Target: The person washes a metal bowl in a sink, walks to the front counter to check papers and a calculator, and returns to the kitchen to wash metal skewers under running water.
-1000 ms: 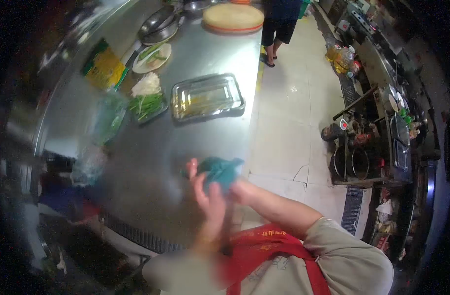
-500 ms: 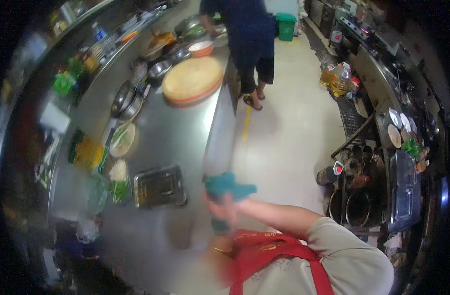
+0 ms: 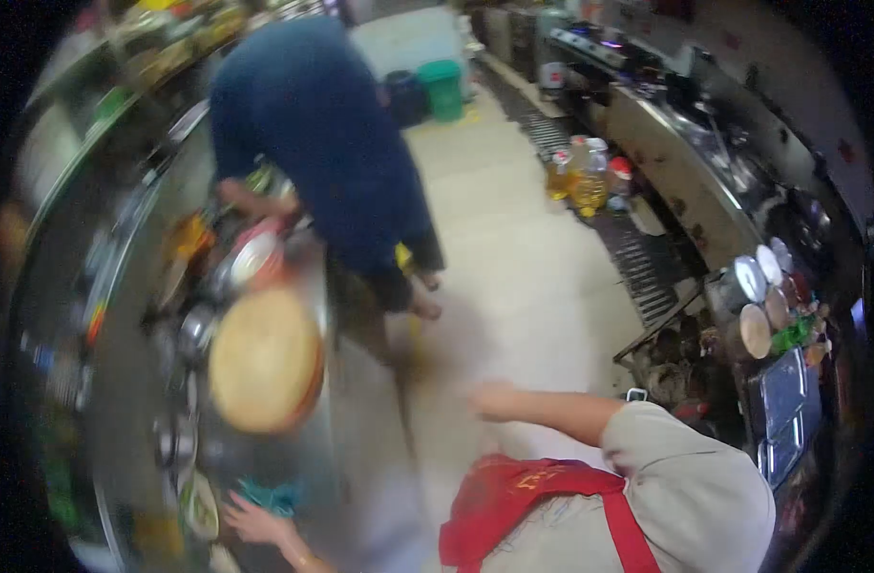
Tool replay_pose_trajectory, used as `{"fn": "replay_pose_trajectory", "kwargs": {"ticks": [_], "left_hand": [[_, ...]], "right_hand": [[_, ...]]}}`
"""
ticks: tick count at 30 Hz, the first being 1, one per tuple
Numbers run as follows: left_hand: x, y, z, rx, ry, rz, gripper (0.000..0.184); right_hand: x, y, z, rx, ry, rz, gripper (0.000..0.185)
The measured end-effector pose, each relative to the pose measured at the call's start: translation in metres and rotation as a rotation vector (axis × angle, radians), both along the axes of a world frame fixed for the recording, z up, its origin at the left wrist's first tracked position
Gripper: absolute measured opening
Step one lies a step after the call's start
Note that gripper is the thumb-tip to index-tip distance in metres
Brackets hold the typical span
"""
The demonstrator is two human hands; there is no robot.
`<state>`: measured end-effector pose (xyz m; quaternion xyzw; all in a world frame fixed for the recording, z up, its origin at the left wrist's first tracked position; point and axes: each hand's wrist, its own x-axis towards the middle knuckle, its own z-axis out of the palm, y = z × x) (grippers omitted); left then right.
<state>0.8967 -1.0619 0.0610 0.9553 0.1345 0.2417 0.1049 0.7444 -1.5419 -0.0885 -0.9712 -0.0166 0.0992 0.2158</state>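
Observation:
At the lower left, my left hand (image 3: 255, 522) is over the steel counter, palm down with its fingers spread. Against its fingers lies a crumpled teal cloth (image 3: 270, 498); the hand does not look closed around it. My right hand (image 3: 494, 399) is raised over the floor in front of the red apron (image 3: 527, 497), away from the counter. Motion smears its fingers, and I see nothing in it. Left of my left hand is an oval plate (image 3: 201, 506) with green vegetables on it.
A round wooden chopping board (image 3: 267, 360) stands on the counter. Beyond it, a person in dark blue (image 3: 313, 115) bends over bowls. Oil bottles (image 3: 587, 181) stand on the floor grating, and a green bin (image 3: 443, 91) is at the back. A stove counter (image 3: 675, 124) runs along the right.
My hands have come apart; both were at the teal cloth. My left hand and the cloth are now over the counter. The view has swung right, and the other person has bent forward.

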Motion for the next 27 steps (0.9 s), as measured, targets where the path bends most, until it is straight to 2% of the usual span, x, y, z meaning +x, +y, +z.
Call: {"fn": "replay_pose_trajectory", "kwargs": {"ticks": [1, 2, 3, 4, 5, 6, 7, 8, 9, 10, 13, 14, 15, 16, 17, 18, 19, 20, 21, 24, 27], "left_hand": [[-0.003, -0.053, -0.007, 0.466, 0.226, 0.142, 0.067], [0.008, -0.092, -0.037, 0.466, 0.218, 0.009, 0.068], [0.025, -0.115, -0.085, 0.475, 0.219, -0.122, 0.070], [0.058, -0.130, -0.173, 0.474, -0.039, -0.428, 0.067], [0.034, -0.259, -0.080, 0.222, 0.512, -0.576, 0.063], [0.042, -0.317, -0.114, 0.112, 0.335, -0.949, 0.056], [0.049, -0.375, -0.148, 0.042, 0.192, -1.329, 0.050], [0.065, -0.451, -0.167, -0.164, 0.606, -1.484, 0.044], [0.075, -0.513, -0.178, -0.060, 0.820, -1.624, 0.043], [0.085, -0.564, -0.184, 0.049, 1.031, -1.745, 0.042], [0.135, -0.691, -0.177, -0.203, 1.227, -1.640, 0.042], [0.154, -0.720, -0.192, -0.341, 1.109, -1.524, 0.041], [0.176, -0.732, -0.218, -0.466, 0.998, -1.399, 0.041], [0.197, -0.738, -0.245, -0.481, 0.963, -1.279, 0.038], [0.215, -0.737, -0.262, -0.483, 0.939, -1.143, 0.035], [0.224, -0.737, -0.256, -0.611, 1.124, -0.927, 0.031], [0.232, -0.737, -0.249, -0.728, 1.264, -0.676, 0.029], [0.238, -0.736, -0.247, -0.769, 1.305, -0.550, 0.028], [0.245, -0.740, -0.249, -0.761, 1.311, -0.501, 0.027], [0.265, -0.769, -0.262, -0.752, 1.312, -0.360, 0.024], [0.309, -0.818, -0.285, -0.718, 1.334, -0.267, 0.021]], "right_hand": [[-0.035, -0.064, 0.011, -0.180, 0.295, -0.087, 0.031], [-0.082, -0.121, 0.010, -0.197, 0.361, -0.160, 0.028], [-0.133, -0.176, -0.018, -0.139, 0.443, -0.340, 0.026], [-0.165, -0.208, 0.019, -0.116, 0.570, -0.544, 0.027], [-0.197, -0.237, 0.031, -0.158, 0.651, -0.707, 0.029], [-0.205, -0.251, 0.087, -0.155, 0.727, -0.875, 0.031], [-0.229, -0.278, 0.086, -0.198, 0.925, -0.931, 0.035], [-0.247, -0.301, 0.092, -0.179, 0.856, -1.027, 0.038], [-0.252, -0.322, 0.104, -0.152, 0.887, -1.052, 0.039], [-0.260, -0.349, 0.093, -0.134, 0.882, -1.107, 0.041], [-0.227, -0.440, 0.067, -0.147, 0.729, -1.251, 0.043], [-0.205, -0.474, 0.052, -0.081, 0.661, -1.278, 0.041], [-0.165, -0.509, 0.038, -0.152, 0.755, -1.265, 0.036], [-0.140, -0.554, -0.014, -0.141, 0.950, -1.091, 0.036], [-0.090, -0.585, -0.021, 0.030, 0.932, -0.972, 0.037], [-0.044, -0.613, -0.042, 0.079, 0.805, -0.904, 0.040], [0.009, -0.636, -0.055, 0.108, 0.556, -0.836, 0.040], [0.064, -0.657, -0.065, 0.117, 0.322, -0.740, 0.041], [0.141, -0.682, -0.032, 0.111, 0.414, -0.631, 0.049], [0.319, -0.744, 0.000, 0.177, 0.151, -0.476, 0.044], [0.432, -0.802, 0.021, 0.224, 0.068, -0.401, 0.042]]}}
